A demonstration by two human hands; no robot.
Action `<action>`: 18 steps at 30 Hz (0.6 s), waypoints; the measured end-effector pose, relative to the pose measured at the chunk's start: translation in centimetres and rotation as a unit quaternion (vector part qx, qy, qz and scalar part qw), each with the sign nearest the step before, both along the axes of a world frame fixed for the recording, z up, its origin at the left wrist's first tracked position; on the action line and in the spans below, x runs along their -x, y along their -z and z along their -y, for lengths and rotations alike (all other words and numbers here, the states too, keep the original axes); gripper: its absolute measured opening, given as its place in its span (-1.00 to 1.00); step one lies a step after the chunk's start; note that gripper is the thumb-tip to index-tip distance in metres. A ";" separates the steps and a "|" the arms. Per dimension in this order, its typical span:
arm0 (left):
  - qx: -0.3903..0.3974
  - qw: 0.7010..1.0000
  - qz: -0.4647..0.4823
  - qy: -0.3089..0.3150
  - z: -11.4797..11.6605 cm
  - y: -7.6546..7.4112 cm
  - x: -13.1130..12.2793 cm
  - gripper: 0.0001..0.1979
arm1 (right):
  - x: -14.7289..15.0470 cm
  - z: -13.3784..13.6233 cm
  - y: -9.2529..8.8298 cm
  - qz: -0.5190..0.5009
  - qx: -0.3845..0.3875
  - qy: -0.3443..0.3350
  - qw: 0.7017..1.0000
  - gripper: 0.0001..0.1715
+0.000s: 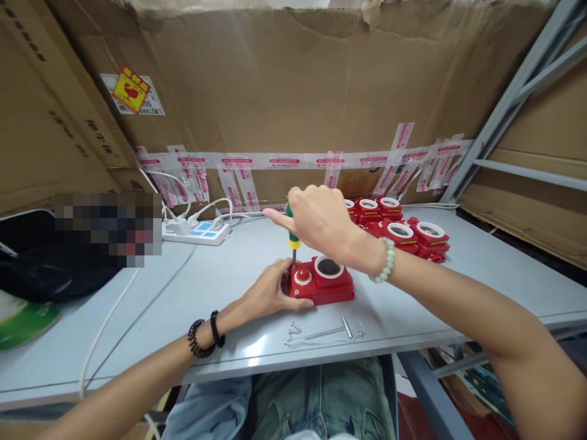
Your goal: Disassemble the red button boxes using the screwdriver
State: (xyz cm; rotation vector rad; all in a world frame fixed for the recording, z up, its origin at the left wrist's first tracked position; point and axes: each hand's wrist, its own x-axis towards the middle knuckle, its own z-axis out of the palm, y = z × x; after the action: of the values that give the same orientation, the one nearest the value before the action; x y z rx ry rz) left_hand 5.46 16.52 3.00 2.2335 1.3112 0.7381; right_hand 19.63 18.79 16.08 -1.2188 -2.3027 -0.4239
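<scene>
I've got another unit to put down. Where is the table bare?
Bare: the stretch between the power strip, the white cable and the red housing under the screwdriver; also the far right end of the table, beyond the stacked housings. Crowded: the front edge with screws and rod, the bag at left.

Bright, even light comes from above. The grey table [481,269] shines white near its front edge. Shadows on it are soft and faint. A blocky blurred patch [107,229] sits at the left. Straight lines bend near the picture's edges.
</scene>
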 end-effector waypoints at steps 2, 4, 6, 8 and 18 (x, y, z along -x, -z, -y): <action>-0.001 1.000 0.000 0.002 0.1 -0.1 0.0 -0.40 | 0.3 0.1 -0.7 0.021 0.026 -0.040 0.999 -0.71; 0.001 1.000 0.000 0.005 0.1 -0.2 0.0 -0.39 | 0.2 -0.2 -1.3 0.039 0.057 -0.079 0.995 -0.81; -0.001 1.000 0.001 0.005 0.2 -0.3 0.0 -0.36 | -0.4 -0.8 -1.9 0.052 0.089 -0.112 0.988 -0.88; -0.002 1.000 0.003 0.008 0.2 -0.3 0.0 -0.34 | -1.3 -1.2 -2.6 0.073 0.132 -0.156 0.976 -0.89; -0.008 1.000 -0.014 -0.007 0.1 -0.3 -0.1 -0.37 | -0.4 1.0 -4.6 0.213 0.113 -0.067 0.968 -0.62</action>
State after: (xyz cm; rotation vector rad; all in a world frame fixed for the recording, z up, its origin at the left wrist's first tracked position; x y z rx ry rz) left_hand 5.56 16.44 3.26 2.2571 1.3409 0.7287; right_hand 19.99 17.83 20.67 -1.1521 -2.8491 -0.4147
